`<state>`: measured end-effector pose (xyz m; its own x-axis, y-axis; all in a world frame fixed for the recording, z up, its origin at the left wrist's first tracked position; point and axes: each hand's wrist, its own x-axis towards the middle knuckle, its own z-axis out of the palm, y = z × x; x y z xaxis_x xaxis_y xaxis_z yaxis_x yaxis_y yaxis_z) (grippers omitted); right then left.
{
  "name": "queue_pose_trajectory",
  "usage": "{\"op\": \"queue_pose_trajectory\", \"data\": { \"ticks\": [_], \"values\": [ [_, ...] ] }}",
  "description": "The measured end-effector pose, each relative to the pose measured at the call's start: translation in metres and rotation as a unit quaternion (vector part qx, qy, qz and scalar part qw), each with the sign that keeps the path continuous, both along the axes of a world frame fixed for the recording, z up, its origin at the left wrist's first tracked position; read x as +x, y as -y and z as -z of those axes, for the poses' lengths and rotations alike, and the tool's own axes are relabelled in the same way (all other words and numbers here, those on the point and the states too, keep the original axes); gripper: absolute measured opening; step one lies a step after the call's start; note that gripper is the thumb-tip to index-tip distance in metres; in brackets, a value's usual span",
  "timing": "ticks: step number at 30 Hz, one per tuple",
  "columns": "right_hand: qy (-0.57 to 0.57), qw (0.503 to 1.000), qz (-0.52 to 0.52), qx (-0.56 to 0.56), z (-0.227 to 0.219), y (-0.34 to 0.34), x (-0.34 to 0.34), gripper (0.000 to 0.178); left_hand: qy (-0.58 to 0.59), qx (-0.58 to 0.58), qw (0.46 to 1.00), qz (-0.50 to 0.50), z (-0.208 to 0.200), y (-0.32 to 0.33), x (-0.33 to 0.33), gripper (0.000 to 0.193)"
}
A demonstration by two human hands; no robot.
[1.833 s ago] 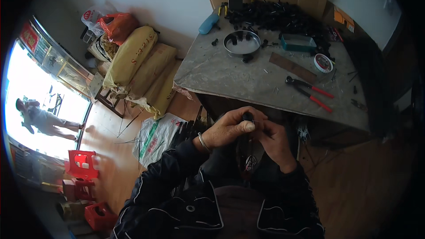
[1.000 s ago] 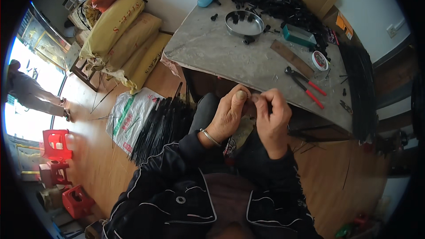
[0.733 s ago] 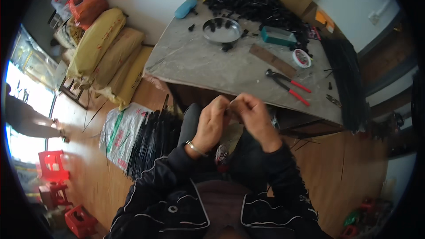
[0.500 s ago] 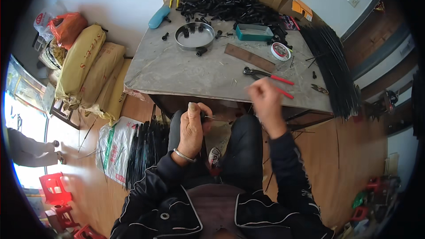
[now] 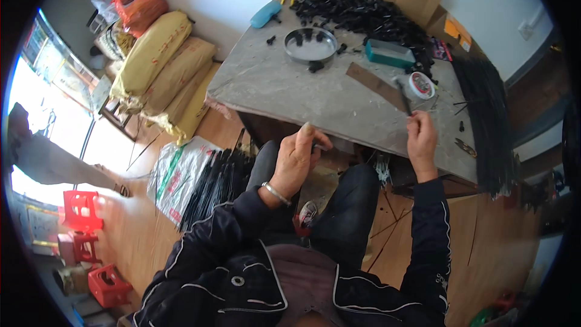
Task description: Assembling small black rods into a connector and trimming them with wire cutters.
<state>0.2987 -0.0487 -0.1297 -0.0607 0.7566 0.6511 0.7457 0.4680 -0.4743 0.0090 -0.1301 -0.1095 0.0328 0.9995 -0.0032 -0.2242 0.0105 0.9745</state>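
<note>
My left hand (image 5: 296, 156) is raised over my lap in front of the table edge, thumb up. Its fingers are closed round a small black part (image 5: 315, 146), mostly hidden. At the table's front edge my right hand (image 5: 422, 141) is closed on a dark, blurred tool (image 5: 405, 98) that points away from me. It looks like the pincers that lay on the table, though their red handles do not show. A flat brown strip (image 5: 376, 86) lies beside this tool, with a round white tub (image 5: 422, 85) just beyond it.
On the grey table (image 5: 260, 85) are a round metal dish (image 5: 310, 45), a teal box (image 5: 389, 54), a heap of black parts (image 5: 363, 15) and cutters (image 5: 465, 148). Long black rods (image 5: 481, 109) line the right edge. Filled sacks (image 5: 151, 57) and red stools (image 5: 83, 211) stand left.
My head view has swung, shifting the scene rightward. The red-handled pincers have left their place on the table, and my right hand now grips a dark tool. My left hand stays raised.
</note>
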Motion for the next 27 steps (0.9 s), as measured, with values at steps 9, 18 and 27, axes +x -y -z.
{"op": "queue_pose_trajectory", "data": {
  "ticks": [9, 18, 27],
  "values": [
    [0.177, 0.976, -0.124, 0.010, -0.065, 0.083, -0.070, 0.055, 0.041, -0.021, 0.999, -0.013, 0.000, 0.000, 0.004, 0.059],
    [0.241, 0.960, -0.133, 0.055, -0.060, 0.084, -0.069, 0.045, 0.039, -0.020, 0.999, -0.016, 0.000, 0.003, -0.003, 0.058],
    [-0.404, 0.395, -0.377, -0.734, -0.034, 0.135, -0.084, 0.029, -0.050, 0.043, 0.996, -0.066, 0.011, 0.009, -0.004, 0.058]
  ]
}}
